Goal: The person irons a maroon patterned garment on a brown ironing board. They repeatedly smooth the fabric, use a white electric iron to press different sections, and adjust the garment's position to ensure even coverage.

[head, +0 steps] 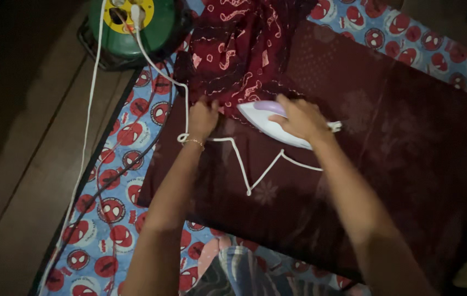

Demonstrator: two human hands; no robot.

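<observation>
My right hand (pixel 299 118) grips the handle of a white and lilac clothes iron (pixel 263 121) that rests on dark maroon cloth (pixel 387 142) spread flat. My left hand (pixel 203 116) presses down on the edge of a bunched maroon fabric with pale patterns (pixel 239 49), just left of the iron's tip. A thin gold bangle circles my left wrist. The iron's white cord (pixel 244 170) zigzags across the cloth between my arms.
A green and yellow cable reel (pixel 135 24) stands at the top left with a white plug in it. Under the cloth lies a blue sheet printed with red masked faces (pixel 113 208). Wooden floor (pixel 20 164) runs along the left. A striped garment shows at the bottom.
</observation>
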